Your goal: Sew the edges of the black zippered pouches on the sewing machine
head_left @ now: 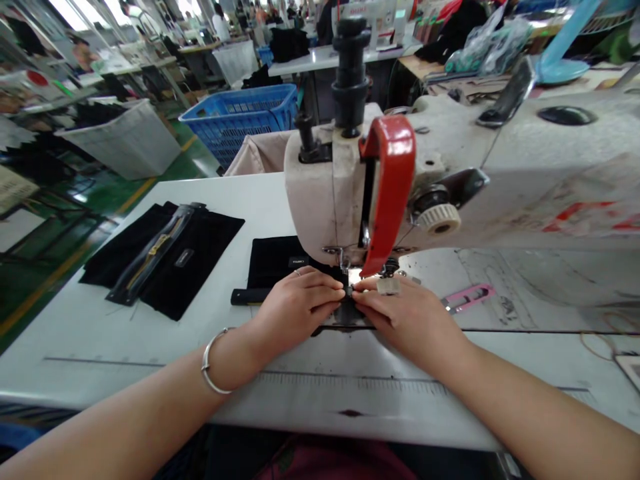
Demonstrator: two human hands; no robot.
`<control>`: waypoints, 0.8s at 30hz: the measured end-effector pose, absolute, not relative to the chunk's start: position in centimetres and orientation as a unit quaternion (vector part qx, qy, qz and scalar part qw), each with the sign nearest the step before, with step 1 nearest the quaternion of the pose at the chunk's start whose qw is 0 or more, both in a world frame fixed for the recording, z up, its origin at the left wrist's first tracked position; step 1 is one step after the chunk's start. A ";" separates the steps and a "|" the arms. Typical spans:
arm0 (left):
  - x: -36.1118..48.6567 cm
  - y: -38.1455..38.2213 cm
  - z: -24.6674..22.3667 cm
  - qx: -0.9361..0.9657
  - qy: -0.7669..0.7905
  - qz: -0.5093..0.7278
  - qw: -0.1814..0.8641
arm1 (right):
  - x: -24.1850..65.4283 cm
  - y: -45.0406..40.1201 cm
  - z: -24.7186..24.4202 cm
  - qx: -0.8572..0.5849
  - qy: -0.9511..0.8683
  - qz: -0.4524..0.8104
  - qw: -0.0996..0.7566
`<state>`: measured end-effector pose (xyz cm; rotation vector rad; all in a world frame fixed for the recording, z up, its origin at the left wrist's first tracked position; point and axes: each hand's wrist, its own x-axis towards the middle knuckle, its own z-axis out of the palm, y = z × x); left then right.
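Under the head of a white sewing machine [320,193] with a red guard [395,180] lies a black fabric piece [267,257] bearing a small label. A dark strip [245,297] runs along its near edge and passes beneath my left hand [300,300]. My left hand is closed, its fingertips pinching the strip just in front of the needle area. From the other side, my right hand [407,310] is also closed, thumb and fingers pressed on the strip's end. The fingertips of both hands nearly meet there. The strip's part under the fingers is hidden.
Left on the table [150,340] lies a stack of black fabric pieces [200,267] with a zipper [160,247] on top. Pink thread snips [470,298] rest right of my right hand. Behind the table stands a blue basket [240,110]. Other people and workstations are farther back.
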<state>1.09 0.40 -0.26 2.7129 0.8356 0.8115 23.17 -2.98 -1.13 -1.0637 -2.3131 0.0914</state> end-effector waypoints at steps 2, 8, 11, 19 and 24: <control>1.0 0.6 -0.5 0.914 0.281 0.275 0.103 | 23.2 -3.0 -1.1 -0.402 -0.869 0.032 0.288; 1.1 1.1 -0.9 0.905 0.294 0.283 0.122 | 23.2 -2.8 -1.4 -0.410 -0.866 0.024 0.285; 1.3 1.6 -0.9 0.902 0.302 0.284 0.123 | 23.2 -2.6 -1.6 -0.418 -0.862 0.022 0.284; 1.3 2.8 -1.7 0.893 0.303 0.311 0.119 | 23.1 -2.0 -1.8 -0.428 -0.858 -0.004 0.284; 1.3 3.1 -1.9 0.892 0.306 0.308 0.126 | 23.0 -1.9 -2.0 -0.437 -0.856 -0.010 0.274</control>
